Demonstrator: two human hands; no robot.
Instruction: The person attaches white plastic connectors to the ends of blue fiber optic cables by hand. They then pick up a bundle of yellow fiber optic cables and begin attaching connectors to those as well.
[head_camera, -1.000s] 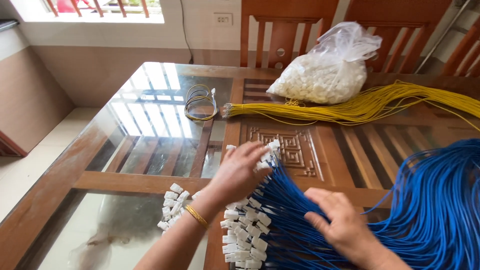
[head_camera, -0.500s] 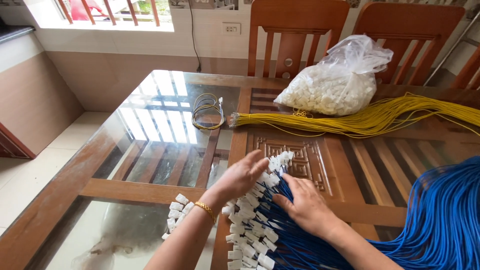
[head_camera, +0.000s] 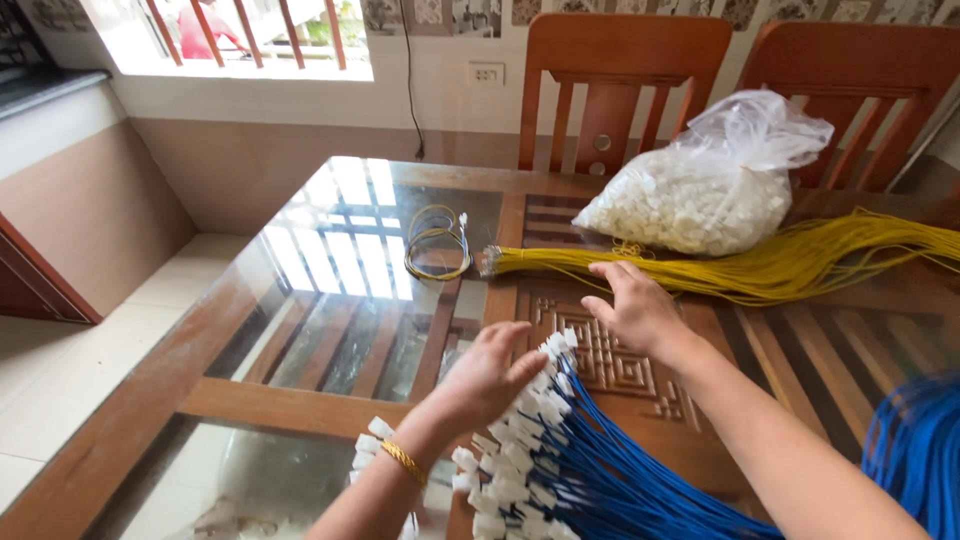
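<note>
A thick bundle of blue wires (head_camera: 610, 480) tipped with white connectors (head_camera: 530, 415) fans across the near part of the glass-topped wooden table (head_camera: 330, 300). My left hand (head_camera: 490, 375), with a gold bracelet on its wrist, lies flat on the connector ends, fingers slightly apart and gripping nothing. My right hand (head_camera: 635, 305) hovers above the table with fingers spread and empty. It is just short of a long bundle of yellow wires (head_camera: 770, 265) that lies across the table's far side.
A clear plastic bag of white connectors (head_camera: 700, 195) sits behind the yellow bundle. A small coil of yellow wire (head_camera: 437, 240) lies on the glass to the left. Two wooden chairs (head_camera: 620, 90) stand at the far edge. More blue wire (head_camera: 915, 440) is at the right.
My right hand has lifted off the blue wires and moved forward toward the yellow bundle. My left hand stays on the connectors. The view has tilted up slightly.
</note>
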